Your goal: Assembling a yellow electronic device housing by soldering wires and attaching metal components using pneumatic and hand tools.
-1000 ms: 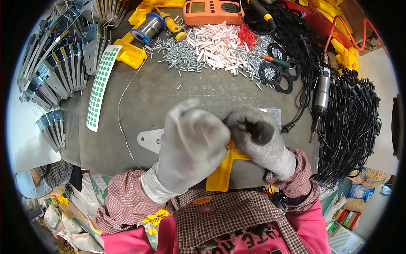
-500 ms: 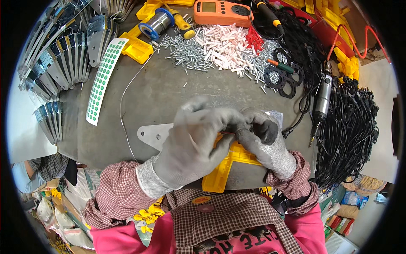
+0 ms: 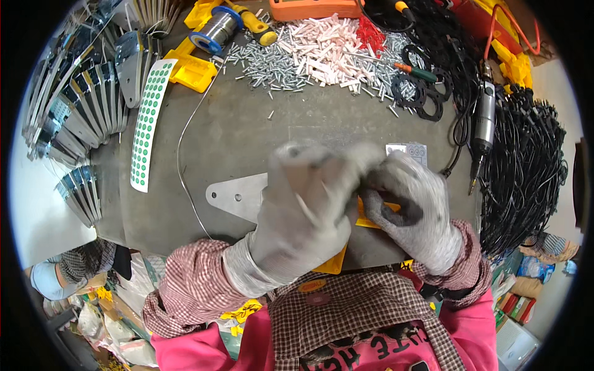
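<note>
My left hand point(image 3: 303, 207), in a grey work glove, is smeared by motion, so its fingers cannot be made out clearly. Its fingertip side meets my right hand point(image 3: 421, 207), also gloved, whose thumb and fingers curl together in a pinch. Whatever lies between the fingers is hidden. Under both hands a yellow plastic part point(image 3: 334, 264) shows in pieces, lying on the table close to my body. A flat grey metal plate point(image 3: 238, 196) with holes sticks out to the left from beneath my left hand.
Screws point(image 3: 263, 67), pale plastic plugs point(image 3: 322, 46) and a green-handled screwdriver point(image 3: 421, 73) lie at the back. Left are a green-dotted sticker strip point(image 3: 150, 127), a solder spool point(image 3: 215, 31) and stacked metal plates point(image 3: 102, 99). Right are a power driver point(image 3: 485, 117) and black cables point(image 3: 526, 167).
The whole view has shifted a little. My left hand has blurred and its fingers have moved up and right; my right hand has turned, showing its curled thumb more.
</note>
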A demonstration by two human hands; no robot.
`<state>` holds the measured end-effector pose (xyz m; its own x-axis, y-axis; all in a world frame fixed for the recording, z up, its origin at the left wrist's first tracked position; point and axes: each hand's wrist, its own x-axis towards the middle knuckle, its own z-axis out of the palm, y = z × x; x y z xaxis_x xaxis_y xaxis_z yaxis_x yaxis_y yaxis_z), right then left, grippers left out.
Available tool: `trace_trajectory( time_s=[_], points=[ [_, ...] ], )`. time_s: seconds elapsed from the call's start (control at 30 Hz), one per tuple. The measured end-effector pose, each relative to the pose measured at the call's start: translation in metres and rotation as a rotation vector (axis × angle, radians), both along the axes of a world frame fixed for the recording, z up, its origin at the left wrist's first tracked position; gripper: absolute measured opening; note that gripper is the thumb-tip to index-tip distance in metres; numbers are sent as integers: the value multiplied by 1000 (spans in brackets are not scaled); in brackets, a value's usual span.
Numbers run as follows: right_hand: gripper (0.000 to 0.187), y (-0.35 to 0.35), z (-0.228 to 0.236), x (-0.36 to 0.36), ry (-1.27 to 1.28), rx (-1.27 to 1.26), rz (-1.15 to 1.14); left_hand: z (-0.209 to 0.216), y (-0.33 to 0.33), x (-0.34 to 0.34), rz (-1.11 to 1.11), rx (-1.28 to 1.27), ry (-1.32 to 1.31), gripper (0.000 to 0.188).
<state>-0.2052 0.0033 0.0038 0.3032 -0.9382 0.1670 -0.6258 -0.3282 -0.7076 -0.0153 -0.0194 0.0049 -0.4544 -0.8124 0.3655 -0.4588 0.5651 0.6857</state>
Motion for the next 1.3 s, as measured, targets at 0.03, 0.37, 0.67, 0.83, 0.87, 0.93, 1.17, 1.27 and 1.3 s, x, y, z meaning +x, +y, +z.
trace_trajectory(
  time_s=[0.03, 0.37, 0.67, 0.83, 0.87, 0.93, 1.17, 1.27, 1.3],
  points=[
    [23, -3, 4, 0, -70, 187, -21, -2, 1, -1, -20, 1, -1, 46],
    [25, -8, 1, -8, 106, 39, 101, 10, -15, 1, 57, 809, 254, 37],
    [19, -17, -2, -14, 11, 158, 142, 1, -12, 2, 47, 140, -68, 43],
    [27, -14, 1, -17, 238, -9, 180, -4, -15, 3, -2, 464, 91, 45],
    [27, -14, -2, -15, 238, -12, 178, -5, -13, 5, -4, 460, 90, 45],
    [25, -15, -9, -12, 265, -104, 169, -6, -7, 8, 29, -128, -238, 45],
    [16, -22, -21, -8, -318, 178, 123, -5, -8, 10, 55, -85, -195, 45],
    [18, -30, -30, -12, -614, 639, 138, 10, -16, 24, 9, 279, -5, 40],
    [18, -29, -29, -13, -626, 628, 133, 9, -17, 36, 38, 523, 176, 37]
  ],
)
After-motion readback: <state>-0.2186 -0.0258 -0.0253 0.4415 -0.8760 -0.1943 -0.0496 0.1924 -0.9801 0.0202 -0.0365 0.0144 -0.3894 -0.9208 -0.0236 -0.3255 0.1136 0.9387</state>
